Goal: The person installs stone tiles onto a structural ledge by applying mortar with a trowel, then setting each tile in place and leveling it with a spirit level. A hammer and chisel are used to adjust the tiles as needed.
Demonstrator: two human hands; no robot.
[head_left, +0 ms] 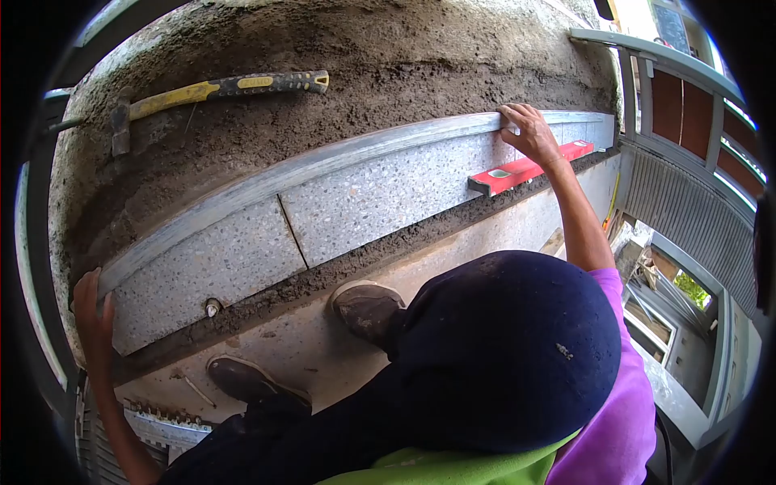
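Long bar [388, 143] laid along the far edge of speckled slabs [380, 194]; its left end is gripped by the left hand [92, 314], and it is clasped toward its right end by the right hand [531, 136]. Red level [529, 167] placed at the slabs' near edge, near the right wrist. Yellow-and-black hammer [214, 90] laid on rough mortar [356, 69] beyond the bar.

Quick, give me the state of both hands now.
Left hand: at the long bar's left end; whether closed, cannot be told.
Right hand: closed over the bar, near the red level.
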